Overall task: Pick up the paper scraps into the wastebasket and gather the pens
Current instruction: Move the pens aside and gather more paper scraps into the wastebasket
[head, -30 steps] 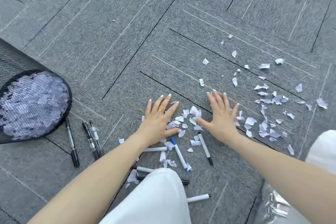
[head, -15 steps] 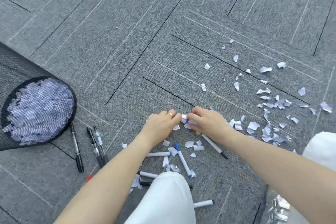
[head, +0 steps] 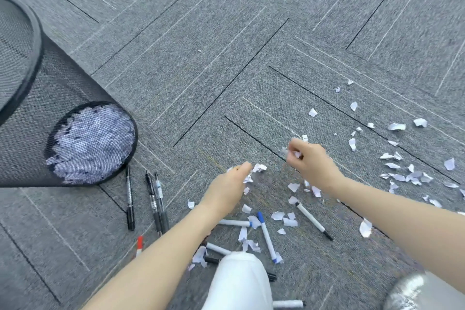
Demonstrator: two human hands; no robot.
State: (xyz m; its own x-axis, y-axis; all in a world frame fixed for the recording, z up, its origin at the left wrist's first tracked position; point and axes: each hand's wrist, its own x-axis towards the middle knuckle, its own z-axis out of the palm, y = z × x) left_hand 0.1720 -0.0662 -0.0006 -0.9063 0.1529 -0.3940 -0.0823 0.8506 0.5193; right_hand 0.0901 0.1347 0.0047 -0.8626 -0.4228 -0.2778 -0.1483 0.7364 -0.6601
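While right hand [head: 310, 161] pinches paper scraps [head: 293, 152], more lie just below.

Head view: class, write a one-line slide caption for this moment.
Both hands, left and right, lift paper scraps off the grey carpet, pens beside a mesh wastebasket.

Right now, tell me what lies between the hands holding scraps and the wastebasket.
Nothing raised blocks the way. Between the left hand, right hand and the wastebasket lies bare carpet; three black pens lie flat beside the basket.
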